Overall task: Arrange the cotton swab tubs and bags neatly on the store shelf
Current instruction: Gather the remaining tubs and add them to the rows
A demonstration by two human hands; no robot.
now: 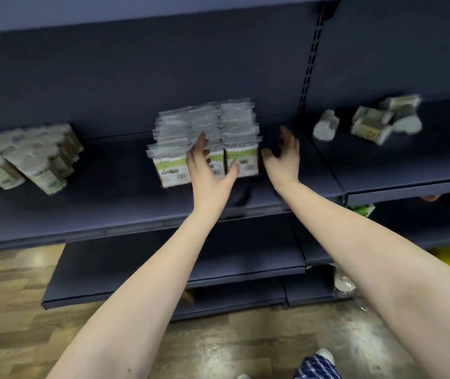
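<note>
At the centre of the frame the left hand (208,166) lies flat with fingers straight and spread against the front of the cotton swab bags (204,138), its thumb stretched to the right across the label of the right-hand row; it grasps nothing. The right hand (282,158) is just beside the right edge of the same bags, released, its fingers loosely curved and empty; motion blur hides whether it touches the packs. The bags stand upright in two close rows, running back toward the dark rear panel, in the middle of the shelf (109,209). At the left of the frame, on the same shelf and well apart from the bags, a packed cluster of tubs (24,157) stands together. In the upper right, beyond the slotted upright, loose tubs (382,119) lie tumbled on the neighbouring shelf section, one apart at their left. Lower shelves (180,263) step out beneath, above a wood-pattern floor (13,310), and a white shoe (326,354) shows at the bottom edge.
</note>
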